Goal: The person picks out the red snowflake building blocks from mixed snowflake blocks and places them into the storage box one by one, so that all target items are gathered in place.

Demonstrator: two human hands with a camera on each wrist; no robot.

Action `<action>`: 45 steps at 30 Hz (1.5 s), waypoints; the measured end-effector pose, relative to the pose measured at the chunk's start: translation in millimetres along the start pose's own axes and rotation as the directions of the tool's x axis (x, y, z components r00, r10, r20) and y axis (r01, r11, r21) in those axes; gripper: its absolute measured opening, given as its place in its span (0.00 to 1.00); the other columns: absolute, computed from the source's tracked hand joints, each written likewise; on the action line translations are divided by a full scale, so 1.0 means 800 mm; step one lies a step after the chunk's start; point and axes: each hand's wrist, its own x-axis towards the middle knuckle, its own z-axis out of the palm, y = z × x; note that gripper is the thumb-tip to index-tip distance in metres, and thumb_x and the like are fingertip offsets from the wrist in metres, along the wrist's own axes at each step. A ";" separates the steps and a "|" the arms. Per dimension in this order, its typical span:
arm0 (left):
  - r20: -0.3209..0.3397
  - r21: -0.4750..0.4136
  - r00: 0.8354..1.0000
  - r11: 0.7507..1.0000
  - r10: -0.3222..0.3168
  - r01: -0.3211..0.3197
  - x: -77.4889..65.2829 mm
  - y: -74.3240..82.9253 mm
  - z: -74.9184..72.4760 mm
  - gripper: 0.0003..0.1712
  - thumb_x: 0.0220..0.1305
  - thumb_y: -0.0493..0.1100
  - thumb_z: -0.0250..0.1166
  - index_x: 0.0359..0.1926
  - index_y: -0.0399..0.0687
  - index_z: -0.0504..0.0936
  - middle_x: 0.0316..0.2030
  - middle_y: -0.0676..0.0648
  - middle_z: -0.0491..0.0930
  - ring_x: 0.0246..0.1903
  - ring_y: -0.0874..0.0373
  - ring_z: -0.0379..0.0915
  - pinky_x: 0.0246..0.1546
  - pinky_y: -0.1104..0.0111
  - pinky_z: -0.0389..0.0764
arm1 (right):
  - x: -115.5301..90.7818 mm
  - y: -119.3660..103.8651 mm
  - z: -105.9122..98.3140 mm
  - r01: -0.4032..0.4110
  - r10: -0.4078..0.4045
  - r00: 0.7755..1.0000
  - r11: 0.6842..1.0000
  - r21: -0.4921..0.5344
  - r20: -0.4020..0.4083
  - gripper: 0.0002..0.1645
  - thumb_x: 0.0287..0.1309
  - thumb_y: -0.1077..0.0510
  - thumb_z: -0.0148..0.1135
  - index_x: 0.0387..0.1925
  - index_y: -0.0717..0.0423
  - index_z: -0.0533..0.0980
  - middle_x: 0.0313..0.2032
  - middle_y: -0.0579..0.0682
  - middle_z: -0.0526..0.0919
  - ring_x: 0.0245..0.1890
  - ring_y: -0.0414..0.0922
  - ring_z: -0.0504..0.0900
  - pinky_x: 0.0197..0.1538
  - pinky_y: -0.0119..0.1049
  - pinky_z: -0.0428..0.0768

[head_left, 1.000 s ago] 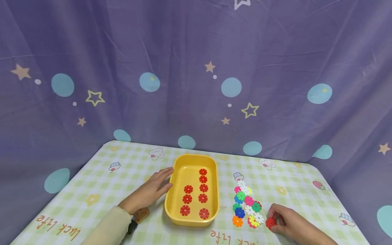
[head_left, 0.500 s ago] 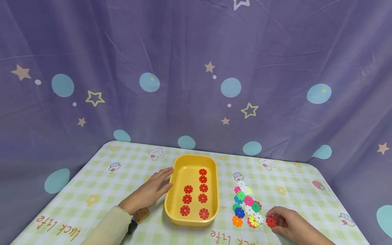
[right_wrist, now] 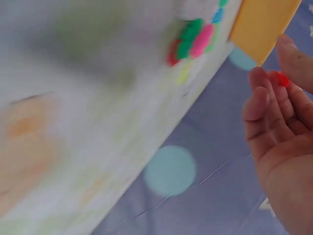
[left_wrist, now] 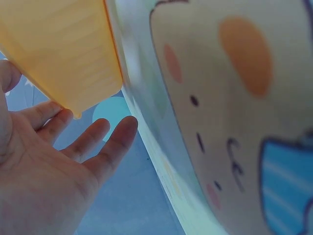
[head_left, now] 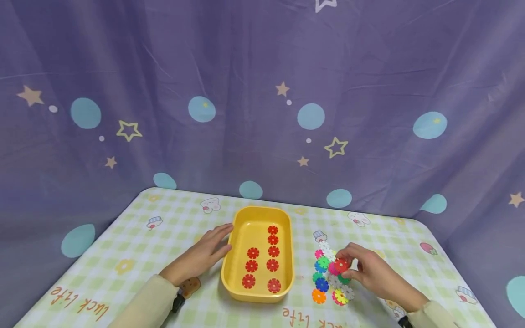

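Note:
My right hand point(head_left: 367, 269) pinches a red notched plastic disc point(head_left: 341, 265) between thumb and fingertips, over the right side of a group of mixed-colour discs. In the right wrist view only a bit of the red disc point(right_wrist: 283, 79) shows between the fingers. My left hand point(head_left: 202, 256) has its fingers spread, with fingertips at the left wall of a yellow tray point(head_left: 227, 264). The left wrist view shows that hand point(left_wrist: 54, 152) with fingertips along the tray's edge point(left_wrist: 63, 93). Inside the tray lie two columns of red discs point(head_left: 273, 251), the right one longer.
Right of the tray are several overlapping discs, among them a blue disc point(head_left: 321, 284), an orange disc point(head_left: 318, 296) and a bright green disc point(head_left: 323, 262). A checked cloth point(head_left: 164, 241) covers the table. A purple curtain point(head_left: 246, 68) hangs behind its far edge.
My right hand has moved left and away from me, carrying the red disc from beside the disc group to above it. The left hand and tray have stayed put.

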 end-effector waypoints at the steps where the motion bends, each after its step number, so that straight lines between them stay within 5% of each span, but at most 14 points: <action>1: 0.001 0.001 1.000 1.000 -0.006 0.006 0.000 0.000 0.000 0.33 0.72 0.55 0.50 0.73 0.52 0.56 0.71 0.53 0.51 0.69 0.51 0.47 0.65 0.49 0.55 | 0.011 -0.003 0.001 0.012 -0.012 1.000 1.000 0.006 0.007 0.23 0.46 0.64 0.72 0.45 0.45 0.77 0.37 0.37 0.77 0.33 0.36 0.75 0.27 0.28 0.75; 12: 0.004 0.003 1.000 1.000 -0.022 0.022 0.001 0.002 -0.001 0.33 0.72 0.56 0.50 0.73 0.55 0.55 0.71 0.53 0.52 0.69 0.55 0.47 0.65 0.52 0.57 | 0.110 -0.027 0.035 0.162 -0.165 0.984 0.986 0.046 0.065 0.19 0.50 0.55 0.70 0.46 0.48 0.78 0.37 0.36 0.77 0.36 0.40 0.76 0.32 0.32 0.78; 20: -0.004 0.010 1.000 1.000 -0.007 0.007 0.002 0.002 0.000 0.33 0.72 0.55 0.50 0.73 0.54 0.55 0.71 0.54 0.52 0.68 0.55 0.48 0.65 0.53 0.57 | 0.173 -0.042 0.071 0.215 -0.219 0.965 0.976 0.044 0.144 0.19 0.49 0.58 0.72 0.45 0.52 0.80 0.38 0.39 0.78 0.36 0.42 0.75 0.42 0.39 0.78; 30: -0.002 0.026 1.000 0.999 -0.030 0.030 0.003 0.005 0.001 0.33 0.72 0.56 0.50 0.73 0.54 0.56 0.71 0.52 0.53 0.68 0.54 0.49 0.65 0.52 0.57 | 0.242 -0.046 0.114 0.145 -0.131 0.937 0.989 -0.019 0.325 0.18 0.51 0.58 0.71 0.46 0.52 0.81 0.38 0.39 0.79 0.37 0.38 0.75 0.45 0.30 0.77; 40: 0.014 0.020 1.000 1.000 -0.023 0.023 0.002 0.008 0.001 0.33 0.72 0.55 0.51 0.73 0.53 0.55 0.71 0.53 0.52 0.68 0.54 0.48 0.64 0.54 0.58 | 0.275 -0.039 0.136 0.179 -0.086 0.894 0.968 -0.174 0.439 0.16 0.47 0.60 0.73 0.41 0.50 0.82 0.34 0.41 0.77 0.33 0.38 0.73 0.46 0.27 0.75; 45: 0.006 0.032 0.999 0.999 -0.033 0.033 0.000 0.008 -0.001 0.33 0.72 0.54 0.51 0.73 0.53 0.56 0.71 0.54 0.52 0.68 0.55 0.49 0.64 0.54 0.59 | 0.275 -0.043 0.134 0.204 -0.121 0.883 0.969 -0.139 0.454 0.17 0.48 0.61 0.73 0.43 0.52 0.82 0.38 0.45 0.77 0.38 0.42 0.74 0.49 0.29 0.74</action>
